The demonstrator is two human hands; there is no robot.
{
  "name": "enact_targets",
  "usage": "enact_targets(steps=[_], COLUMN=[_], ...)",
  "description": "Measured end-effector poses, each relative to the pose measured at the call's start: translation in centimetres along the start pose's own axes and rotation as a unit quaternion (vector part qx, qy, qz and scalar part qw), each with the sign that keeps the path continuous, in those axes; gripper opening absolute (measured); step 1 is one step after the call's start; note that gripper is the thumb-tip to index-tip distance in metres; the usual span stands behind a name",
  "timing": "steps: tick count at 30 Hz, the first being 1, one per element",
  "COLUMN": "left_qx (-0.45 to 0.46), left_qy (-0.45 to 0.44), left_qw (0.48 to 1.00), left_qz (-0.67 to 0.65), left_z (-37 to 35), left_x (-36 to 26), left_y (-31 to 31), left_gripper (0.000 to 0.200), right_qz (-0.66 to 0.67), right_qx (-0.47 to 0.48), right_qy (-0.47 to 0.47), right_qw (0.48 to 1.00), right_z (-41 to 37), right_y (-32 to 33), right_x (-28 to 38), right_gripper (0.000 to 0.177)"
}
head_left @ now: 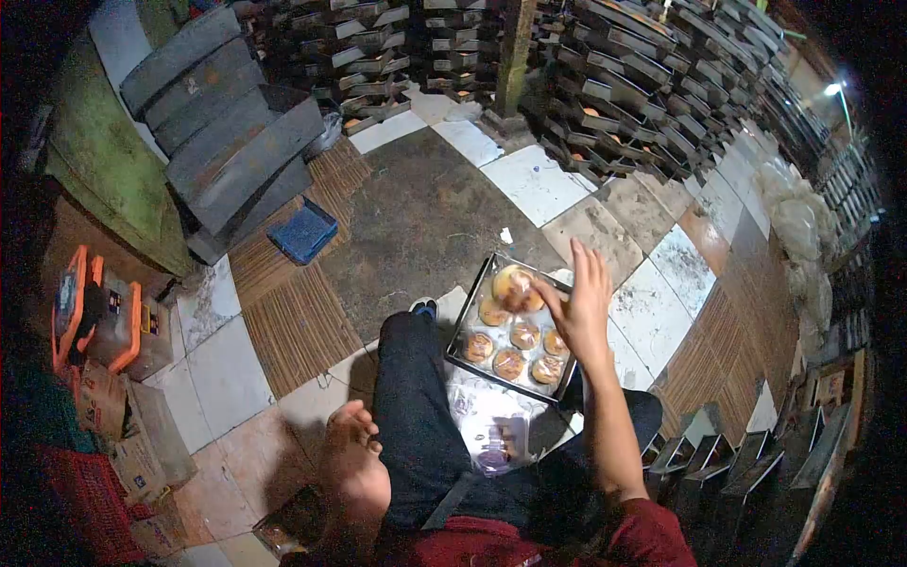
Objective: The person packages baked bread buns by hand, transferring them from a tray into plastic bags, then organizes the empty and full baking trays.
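A dark square baking tray (455, 355) rests across my lap and holds several round, browned buns, some with a glossy, wrapped look. My right hand (583, 307) is over its right side, fingers spread upward. Its thumb reaches the largest bun (515, 286), at the tray's far end, which looks higher than the others. Off to the left, beside my knee, my left hand (357, 452) is raised with its fingers loosely bent and apart; nothing shows in them. Printed plastic packaging (491, 430) lies between my legs, just below the tray.
On the floor ahead left lies a blue tray (303, 230), near stacked grey metal trays (227, 142). Orange-handled clear containers (123, 317) stand at the left. Tall stacks of dark trays (614, 90) line the back. More metal pans (727, 472) sit close on my right.
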State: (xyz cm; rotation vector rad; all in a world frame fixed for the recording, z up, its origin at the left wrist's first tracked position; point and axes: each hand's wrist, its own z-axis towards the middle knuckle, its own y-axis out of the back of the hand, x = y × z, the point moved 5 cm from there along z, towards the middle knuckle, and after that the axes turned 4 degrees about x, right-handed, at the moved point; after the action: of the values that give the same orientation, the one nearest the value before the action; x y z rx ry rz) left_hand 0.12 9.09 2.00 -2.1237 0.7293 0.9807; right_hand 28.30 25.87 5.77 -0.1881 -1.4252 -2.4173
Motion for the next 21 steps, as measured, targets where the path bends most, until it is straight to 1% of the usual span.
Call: enact_targets(steps=[1, 2, 3, 4, 5, 6, 7, 8, 9, 10, 11, 12, 13, 15, 16, 17, 19, 20, 21], left_qx=[0.055, 0.109, 0.11, 0.111, 0.114, 0.113, 0.116, 0.14, 0.164, 0.181, 0.186, 0.219, 0.252, 0.282, 0.287, 0.29, 0.307, 0.318, 0.323], left_qy=[-0.045, -0.088, -0.087, -0.059, -0.032, -0.016, -0.016, 0.034, 0.086, 0.094, 0.098, 0.112, 0.123, 0.116, 0.107, 0.1, 0.105, 0.112, 0.107], left_qw=[0.997, 0.988, 0.988, 0.989, 0.989, 0.99, 0.99, 0.988, 0.982, 0.979, 0.977, 0.969, 0.959, 0.952, 0.951, 0.952, 0.946, 0.941, 0.94], left_qz=[-0.036, -0.071, -0.072, -0.083, -0.094, -0.078, -0.078, -0.06, -0.04, -0.02, -0.017, -0.023, -0.03, -0.037, -0.022, -0.01, 0.008, 0.032, 0.033], left_z=[0.0, -0.2, 0.0, 0.1, 0.2, -0.2, -0.3, -0.3, -0.6, -0.8, -1.1, -1.4, -1.5, -1.4, -1.2, -1.1, 0.1, 0.8, 1.5], left_x=[0.6, 1.1, 1.9, 3.1, 3.9, 4.0, 4.0, 4.5, 5.1, 5.4, 5.6, 5.9, 6.0, 6.7, 6.7, 7.0, 8.8, 10.1, 11.1], left_y=[0.1, 0.2, 0.4, 0.5, 0.3, -0.5, -1.1, -1.9, -2.7, -3.7, -4.4, -5.3, -6.2, -7.0, -7.4, -7.6, -7.2, -6.8, -6.5], left_gripper=[0.04, 0.035, 0.035, 0.029, 0.024, 0.018, 0.018, 0.017, 0.016, 0.013, 0.013, 0.012, 0.011, 0.012, 0.012, 0.012, 0.013, 0.014, 0.014], right_qz=[0.05, 0.114, 0.177, 0.122, 0.076, -0.051, -0.054, -0.056, -0.059, -0.06, -0.045, -0.03, -0.033, 0.053, 0.016, 0.116, 0.167, 0.18, 0.18], right_qx=[-0.029, 0.043, 0.111, 0.075, 0.267, 0.279, 0.382, 0.372, 0.363, 0.365, 0.411, 0.452, 0.445, 0.403, 0.303, 0.273, 0.327, 0.327, 0.32], right_qy=[-0.016, -0.063, -0.109, -0.017, -0.019, 0.064, 0.042, 0.06, 0.076, 0.07, 0.083, 0.097, 0.092, 0.121, 0.104, -0.017, -0.096, -0.041, -0.04], right_qw=[0.998, 0.991, 0.972, 0.99, 0.961, 0.957, 0.922, 0.925, 0.927, 0.926, 0.907, 0.886, 0.89, 0.906, 0.947, 0.955, 0.925, 0.927, 0.929], right_z=[-1.0, -3.3, -6.6, -10.7, -15.6, -21.6, -26.1, -28.2, -28.8, -28.7, -27.3, -26.6, -26.7, -27.2, -26.9, -24.6, -25.4, -25.0, -24.6], right_y=[-0.2, -1.9, -4.0, -5.9, -9.1, -11.3, -12.6, -12.3, -11.3, -10.7, -9.8, -9.5, -9.5, -9.7, -9.6, -8.4, -11.6, -12.1, -11.9], right_x=[-0.6, -1.2, -1.7, -1.2, -1.2, -0.8, -0.3, 0.5, 1.6, 2.0, 3.0, 3.6, 3.4, 3.2, 2.1, 1.2, -3.0, -3.6, -3.5], right_gripper=[0.056, 0.049, 0.041, 0.023, 0.03, 0.044, 0.052, 0.049, 0.047, 0.047, 0.043, 0.039, 0.039, 0.034, 0.033, 0.034, 0.034, 0.034, 0.034])
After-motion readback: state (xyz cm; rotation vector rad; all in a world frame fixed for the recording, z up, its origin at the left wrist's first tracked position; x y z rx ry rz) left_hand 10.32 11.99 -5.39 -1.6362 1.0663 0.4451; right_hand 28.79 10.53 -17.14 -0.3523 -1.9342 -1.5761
